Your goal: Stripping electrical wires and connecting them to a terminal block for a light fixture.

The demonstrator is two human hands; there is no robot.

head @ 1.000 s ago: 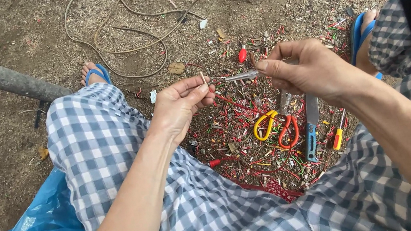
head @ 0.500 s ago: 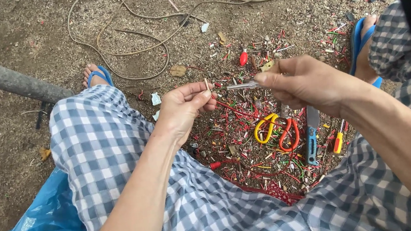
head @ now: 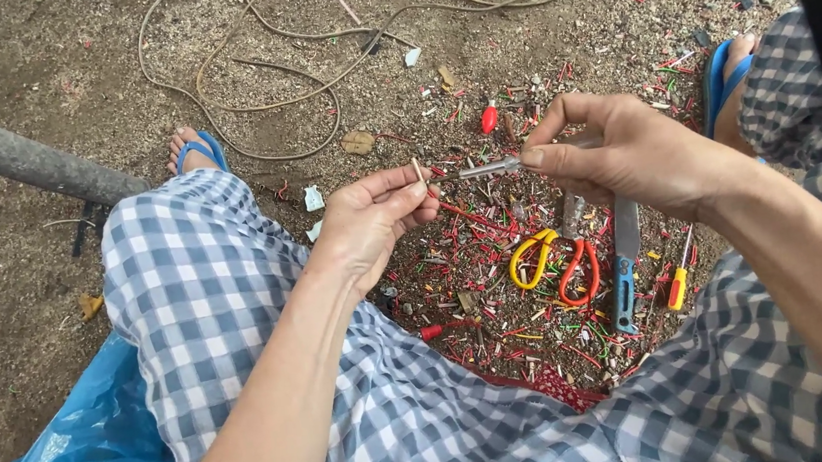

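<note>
Dirt ground: scissors, knife, screwdriver, cables.

— What's that thin tool made of?
— Dull grey metal, smooth. The wire piece looks pale and matt.
— And the scissors?
— Glossy plastic handles, one yellow, one red; the blades are worn metal. The knife beside them has a dull steel blade and a blue plastic handle.
— The trousers?
— Soft checked cloth, matt. The bag is shiny, crinkled blue plastic.
— The ground?
— Rough, gritty dirt, strewn with bits of plastic wire sheath.
</note>
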